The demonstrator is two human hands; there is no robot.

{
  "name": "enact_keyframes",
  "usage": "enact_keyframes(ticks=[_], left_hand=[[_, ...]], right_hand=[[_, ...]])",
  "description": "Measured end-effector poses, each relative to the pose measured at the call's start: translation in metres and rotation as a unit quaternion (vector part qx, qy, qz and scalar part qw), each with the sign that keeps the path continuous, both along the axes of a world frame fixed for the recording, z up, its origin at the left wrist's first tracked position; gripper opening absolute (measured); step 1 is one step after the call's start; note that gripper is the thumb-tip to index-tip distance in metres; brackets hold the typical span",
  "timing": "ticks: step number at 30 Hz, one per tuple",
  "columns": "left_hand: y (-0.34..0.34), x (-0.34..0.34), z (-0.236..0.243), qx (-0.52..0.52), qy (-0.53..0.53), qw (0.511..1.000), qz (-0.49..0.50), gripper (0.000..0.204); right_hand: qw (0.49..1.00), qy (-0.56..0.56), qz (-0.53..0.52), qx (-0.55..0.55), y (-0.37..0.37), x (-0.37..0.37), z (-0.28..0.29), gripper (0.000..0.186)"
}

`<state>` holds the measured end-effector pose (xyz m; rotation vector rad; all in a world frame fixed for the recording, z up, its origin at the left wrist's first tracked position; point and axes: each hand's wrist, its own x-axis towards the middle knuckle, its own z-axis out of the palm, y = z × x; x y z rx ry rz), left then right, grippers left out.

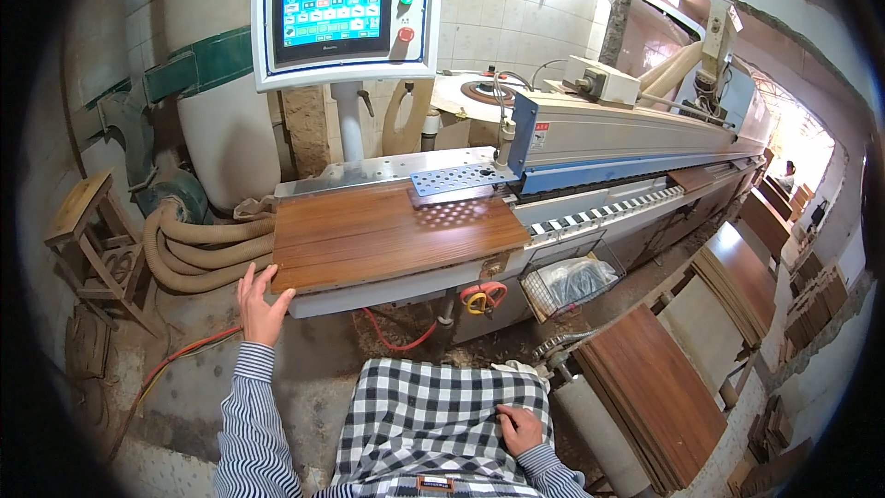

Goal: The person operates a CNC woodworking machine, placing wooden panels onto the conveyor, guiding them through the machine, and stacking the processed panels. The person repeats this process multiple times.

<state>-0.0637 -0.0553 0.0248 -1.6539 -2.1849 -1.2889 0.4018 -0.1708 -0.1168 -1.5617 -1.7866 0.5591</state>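
Note:
A brown wood-grain panel (387,235) lies flat on the infeed table of a long edge banding machine (627,134). At the panel's near left corner is my left hand (263,306), thumb and fingers spread, with the fingertips at its left end and the thumb by the front edge. A blue perforated plate (452,180) juts out over the panel's far right part. My right hand (521,429) rests low against my black-and-white checked apron (433,415), its fingers curled in, and nothing shows in it.
A control screen (334,18) stands on a post behind the table. Ribbed hoses (184,254) and a wooden stool (97,240) are at left. Stacked brown panels (654,387) lie on a roller stand at right. A wire basket (572,281) hangs from the machine. A red hose (392,337) runs below.

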Motion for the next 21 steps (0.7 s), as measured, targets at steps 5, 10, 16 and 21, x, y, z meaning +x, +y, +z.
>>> enact_keyframes(ticks=[5, 10, 16, 21], left_hand=[[0.002, 0.008, 0.003, 0.002, -0.02, 1.0, 0.001, 0.051], [0.014, 0.027, 0.003, 0.009, 0.004, 1.0, -0.022, 0.049], [0.038, 0.055, -0.006, 0.029, 0.087, 0.991, -0.102, 0.048], [0.049, 0.064, -0.026, 0.063, 0.209, 0.972, -0.082, 0.046]], right_hand=[[1.0, -0.007, -0.004, 0.009, -0.001, -0.001, 0.0, 0.022], [1.0, 0.0, -0.002, 0.012, 0.0, 0.0, -0.001, 0.023], [0.991, 0.105, -0.063, -0.056, 0.008, 0.014, 0.015, 0.022], [0.966, -0.18, -0.117, 0.144, 0.061, 0.088, 0.038, 0.035]])
